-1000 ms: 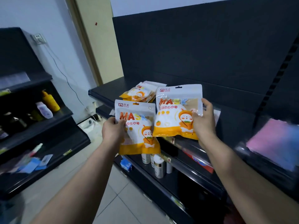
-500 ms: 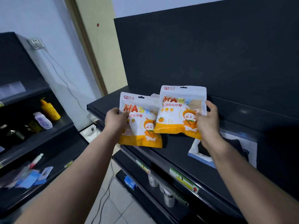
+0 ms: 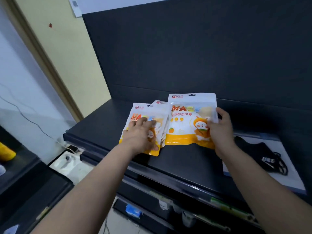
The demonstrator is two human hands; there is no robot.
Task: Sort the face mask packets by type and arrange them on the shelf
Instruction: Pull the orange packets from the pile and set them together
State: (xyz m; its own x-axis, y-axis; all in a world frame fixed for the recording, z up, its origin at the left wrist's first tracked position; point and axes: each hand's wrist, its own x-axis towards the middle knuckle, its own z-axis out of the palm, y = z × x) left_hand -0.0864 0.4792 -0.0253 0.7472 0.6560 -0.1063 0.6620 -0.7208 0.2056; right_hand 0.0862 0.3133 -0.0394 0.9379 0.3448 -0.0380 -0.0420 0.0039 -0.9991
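- Head view: both arms reach forward over the dark top shelf (image 3: 101, 130), with the hands level with each other and apart, one orange-and-white face mask packet under or in each.
- The left hand (image 3: 141, 135) lies palm down on the left orange packet (image 3: 145, 112), fingers straight and spread across its printed front, not curled round it.
- That packet lies flat on the shelf; its white header points away from the person and its orange lower edge sits beside the left wrist.
- The corner of a third packet (image 3: 160, 103) of the same design peeks out from beyond the left fingertips, between the two hands; how many lie stacked there I cannot tell.
- The right hand (image 3: 219, 130) grips the right orange packet (image 3: 185, 125) by its right edge, thumb on the front and fingers behind.
- This packet stands tilted up, facing the person, with its left side overlapping the packets under the left hand; whether its lower edge touches the shelf I cannot tell.
- To the right of the right forearm, a black mask packet (image 3: 253, 149) lies flat on the same shelf, apart from the orange ones.
- Below both forearms, a lower shelf holds pale cans (image 3: 163, 204) and a small blue box (image 3: 133, 211).
- Far off to the left of the left arm, a yellow bottle (image 3: 5, 152) lies on another shelf unit.
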